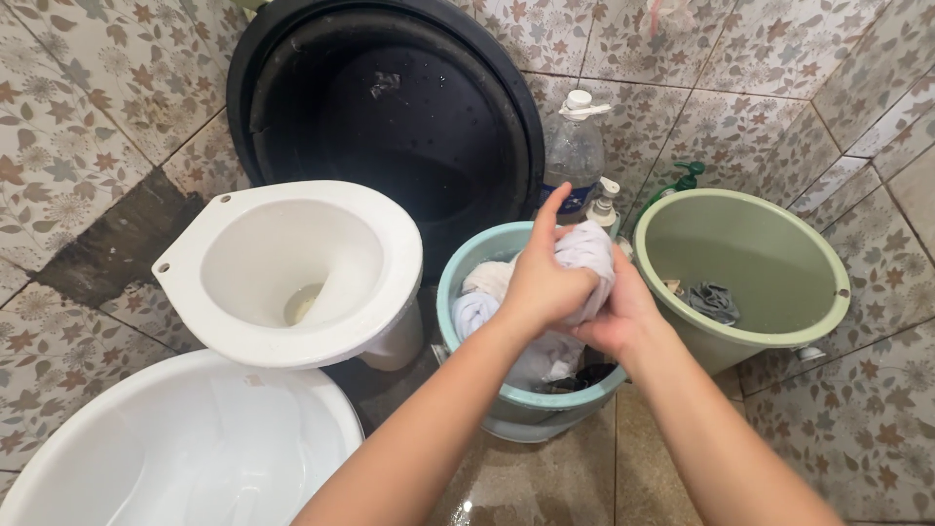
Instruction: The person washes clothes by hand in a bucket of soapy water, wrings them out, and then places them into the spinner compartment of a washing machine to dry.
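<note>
Your left hand [545,282] is clenched around a bunch of white cloth [584,255], with the forefinger sticking up, and your right hand [623,317] grips the same cloth from below and beside it. You hold the cloth just above the light blue bucket [463,268], where more white cloth [482,292] lies bunched against the near wall. To the right stands a green bucket [779,234] with a small grey rag [716,300] in its bottom. Behind the buckets, against the tiled wall, stand a clear plastic bottle [573,146] and a pump bottle [604,203]. On the left sit a white toilet bowl [292,273], a white basin [185,448] and a big black tub [390,107] leaning on the wall.
</note>
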